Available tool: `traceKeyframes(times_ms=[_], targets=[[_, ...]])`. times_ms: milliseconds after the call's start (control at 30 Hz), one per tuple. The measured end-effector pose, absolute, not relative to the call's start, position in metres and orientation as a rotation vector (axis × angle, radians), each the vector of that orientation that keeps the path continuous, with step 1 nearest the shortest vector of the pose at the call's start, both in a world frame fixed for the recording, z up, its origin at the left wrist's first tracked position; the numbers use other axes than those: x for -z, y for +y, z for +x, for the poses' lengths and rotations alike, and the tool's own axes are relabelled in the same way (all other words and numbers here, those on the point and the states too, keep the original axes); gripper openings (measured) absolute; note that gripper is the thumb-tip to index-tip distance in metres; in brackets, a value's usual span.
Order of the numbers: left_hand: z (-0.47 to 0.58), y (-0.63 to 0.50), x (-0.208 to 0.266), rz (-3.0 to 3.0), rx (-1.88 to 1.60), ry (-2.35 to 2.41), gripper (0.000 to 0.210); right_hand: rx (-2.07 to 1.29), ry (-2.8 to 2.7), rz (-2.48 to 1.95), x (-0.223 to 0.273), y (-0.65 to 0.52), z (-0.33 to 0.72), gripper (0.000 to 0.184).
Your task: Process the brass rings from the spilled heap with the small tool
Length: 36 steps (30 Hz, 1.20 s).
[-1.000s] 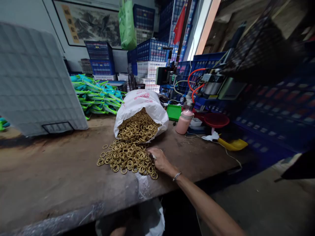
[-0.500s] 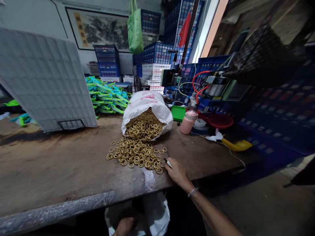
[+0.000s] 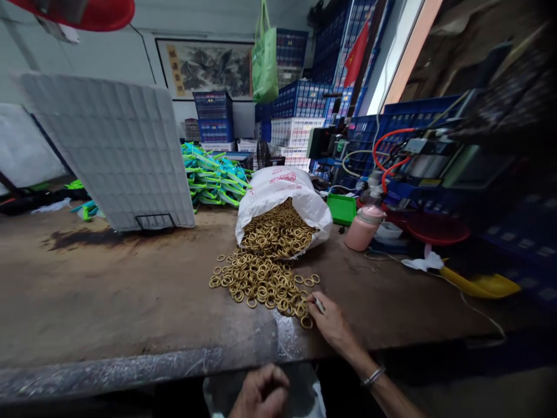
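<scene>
Rings (image 3: 266, 280) by right hand (image 3: 334, 325); left hand (image 3: 261, 392), palm hidden.

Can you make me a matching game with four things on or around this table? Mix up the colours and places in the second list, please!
Things
1. Rings
2. Bottle
3. Bag
4. Right hand

Colours and places
A. Green, hanging up high
B. At the right edge of the spilled pile
C. Pink, on the table
D. Gold-coloured, in and in front of the white sack

Right pairs
1-D, 2-C, 3-A, 4-B
</scene>
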<state>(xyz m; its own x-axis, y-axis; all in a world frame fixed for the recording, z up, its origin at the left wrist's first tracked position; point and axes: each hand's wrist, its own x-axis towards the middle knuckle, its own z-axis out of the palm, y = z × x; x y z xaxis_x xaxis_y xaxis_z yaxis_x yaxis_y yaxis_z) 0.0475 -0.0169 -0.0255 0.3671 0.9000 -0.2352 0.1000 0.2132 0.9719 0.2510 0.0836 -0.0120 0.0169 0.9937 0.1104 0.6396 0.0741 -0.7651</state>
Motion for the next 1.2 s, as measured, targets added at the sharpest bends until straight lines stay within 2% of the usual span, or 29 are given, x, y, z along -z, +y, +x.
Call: traceKeyframes(times_ms=[133, 267, 433, 567, 667, 833, 1200], targets=[[0.041, -0.002, 0.000, 1.412, -1.069, 1.224, 0.021, -1.222, -1.553, -1.456, -0.004, 0.059, 0.209, 0.016], [0.030, 0.006, 0.003, 1.620, -1.121, 1.159, 0.028, -1.694, -1.257, -1.341, -0.012, 0.037, 0.176, 0.013], [0.021, 0.001, 0.016, 1.636, -1.140, 1.154, 0.020, -2.029, -1.060, -1.242, -0.009, 0.029, 0.162, 0.012], [0.017, 0.000, 0.009, 1.526, -1.108, 1.223, 0.018, -1.926, -1.161, -1.287, 0.000, 0.032, 0.159, 0.015], [0.017, 0.001, 0.002, 1.466, -1.043, 1.288, 0.019, -1.714, -1.333, -1.319, 0.007, 0.034, 0.159, 0.024], [0.019, 0.001, 0.001, 1.390, -1.030, 1.304, 0.017, -1.342, -1.631, -1.337, 0.010, 0.035, 0.158, 0.025], [0.016, 0.000, 0.005, 0.886, -0.972, 1.044, 0.030, -1.341, -1.675, -1.321, 0.010, 0.036, 0.152, 0.027]])
